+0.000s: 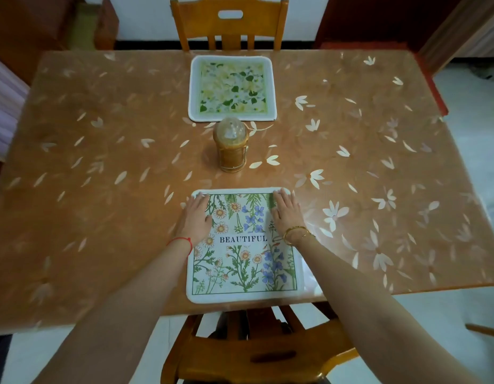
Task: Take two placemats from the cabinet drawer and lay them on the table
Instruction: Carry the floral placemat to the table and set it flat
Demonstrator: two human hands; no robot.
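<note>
A white placemat [244, 261] printed with flowers and the word BEAUTIFUL lies flat at the near edge of the table [101, 162]. My left hand [195, 217] lies flat on its far left part, fingers straight. Pressed flat on the far right part is my right hand [287, 213], which wears a gold bangle. A second placemat [231, 88], with a green and yellow leaf print, lies flat at the far side of the table, in front of the far chair.
A brown holder with a clear domed top [231, 146] stands between the two mats. One wooden chair [229, 22] stands at the far side and another [254, 353] is just below me. The table carries an orange cover with white petals.
</note>
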